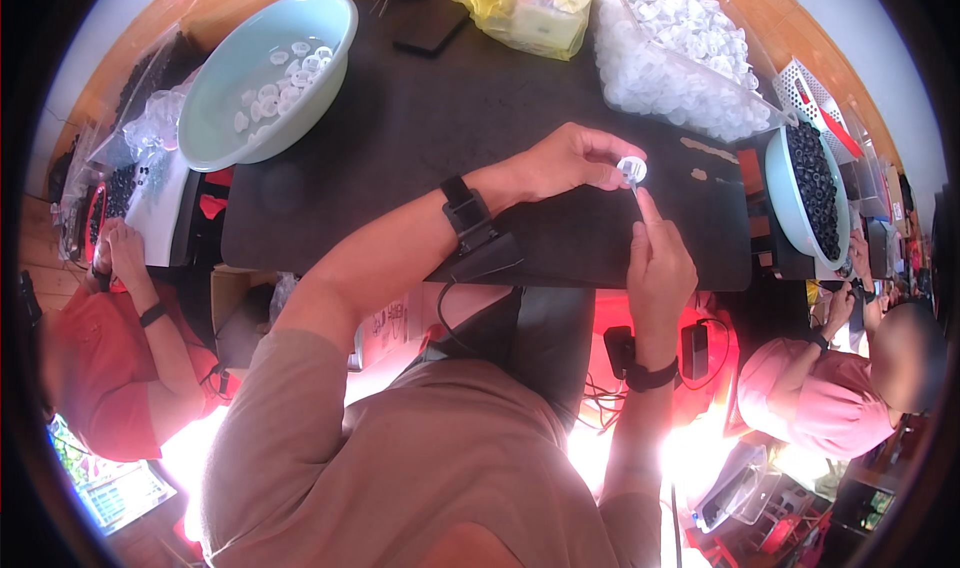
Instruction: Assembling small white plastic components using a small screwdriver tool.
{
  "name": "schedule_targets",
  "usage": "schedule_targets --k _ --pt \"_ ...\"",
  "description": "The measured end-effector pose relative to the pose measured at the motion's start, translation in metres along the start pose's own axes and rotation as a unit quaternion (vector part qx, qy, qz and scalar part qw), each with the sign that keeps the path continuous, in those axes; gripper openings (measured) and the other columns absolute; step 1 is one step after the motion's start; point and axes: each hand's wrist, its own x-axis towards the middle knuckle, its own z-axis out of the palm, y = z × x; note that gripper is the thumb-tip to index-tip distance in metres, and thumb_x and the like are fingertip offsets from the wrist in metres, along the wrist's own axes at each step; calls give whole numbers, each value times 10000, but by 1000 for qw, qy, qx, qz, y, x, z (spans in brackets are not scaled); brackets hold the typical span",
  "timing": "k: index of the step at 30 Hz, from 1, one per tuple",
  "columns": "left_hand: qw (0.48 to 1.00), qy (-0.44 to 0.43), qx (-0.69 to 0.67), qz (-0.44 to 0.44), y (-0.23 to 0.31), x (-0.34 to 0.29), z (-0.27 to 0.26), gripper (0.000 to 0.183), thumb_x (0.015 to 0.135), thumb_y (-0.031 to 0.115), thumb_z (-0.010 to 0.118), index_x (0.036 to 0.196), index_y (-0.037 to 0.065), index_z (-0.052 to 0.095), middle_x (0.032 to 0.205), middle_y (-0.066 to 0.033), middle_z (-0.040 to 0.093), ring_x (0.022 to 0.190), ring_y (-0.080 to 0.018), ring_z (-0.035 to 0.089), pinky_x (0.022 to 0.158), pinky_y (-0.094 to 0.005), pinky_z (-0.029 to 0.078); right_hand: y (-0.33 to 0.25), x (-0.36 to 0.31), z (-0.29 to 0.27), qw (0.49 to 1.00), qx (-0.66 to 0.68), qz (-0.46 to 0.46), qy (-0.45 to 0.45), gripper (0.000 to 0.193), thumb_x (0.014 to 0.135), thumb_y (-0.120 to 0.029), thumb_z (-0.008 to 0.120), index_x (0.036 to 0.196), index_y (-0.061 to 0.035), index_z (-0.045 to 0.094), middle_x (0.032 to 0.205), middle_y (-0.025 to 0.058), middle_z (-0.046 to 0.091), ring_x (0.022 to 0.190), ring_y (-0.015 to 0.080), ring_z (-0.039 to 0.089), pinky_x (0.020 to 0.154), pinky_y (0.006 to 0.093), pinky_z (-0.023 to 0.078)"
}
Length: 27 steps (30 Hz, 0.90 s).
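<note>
My left hand [580, 158] pinches a small white round plastic cap [633, 169] between thumb and fingertips, above the dark table [430, 148]. Close below the cap is my right hand [662, 258], its index finger stretched up along something thin that reaches the cap's lower edge. What that thin thing is, I cannot make out; the other fingers are curled in. To the right of both hands stands a clear bin [690, 118] heaped with similar translucent white pieces. At the far left a pale blue basin [215, 133] holds several white caps [268, 98].
A yellow plastic bag [530, 13] and a dark flat object [430, 33] lie at the back. On the right, a light blue bowl [783, 183] holds black round pieces [812, 183]. Co-workers in a red shirt [120, 358] and a pink shirt [800, 398] sit on either side.
</note>
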Motion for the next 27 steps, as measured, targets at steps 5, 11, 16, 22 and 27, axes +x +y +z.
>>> schedule_targets --k 5,11,16,22,27 --pt "1000 -7 5 8 -3 1 0 385 924 -16 638 1307 14 612 1156 -67 686 1036 -122 631 938 -279 516 -1 0 2 1000 -21 -8 11 409 923 -111 612 1313 -234 642 739 34 553 605 216 574 542 365 466" --pt "1000 -12 9 4 -2 1 -1 389 921 -20 644 1307 2 609 1155 -83 690 1034 -130 643 957 -287 517 0 0 3 999 -39 -15 10 424 918 -98 615 1319 -234 639 737 31 551 608 214 574 543 362 467" --pt "1000 -11 -5 -1 -3 0 0 389 915 -19 654 1302 -7 611 1152 -89 693 1032 -136 652 968 -293 517 -1 0 2 999 -34 -26 6 444 914 -80 613 1333 -227 632 731 44 538 607 220 570 548 365 469" --pt "1000 -7 9 -3 -3 -1 -1 378 904 -32 658 1280 -3 633 1146 -89 699 1033 -132 653 966 -290 515 -5 3 3 998 -47 -42 2 456 905 -74 616 1334 -227 632 723 60 525 605 236 570 548 368 474" --pt "993 12 115 -1 -5 2 4 378 882 -60 665 1253 15 662 1135 -87 707 1030 -117 650 943 -265 515 -10 8 -2 992 -121 -28 -34 440 910 -88 614 1326 -230 636 717 69 530 611 257 581 546 375 476"
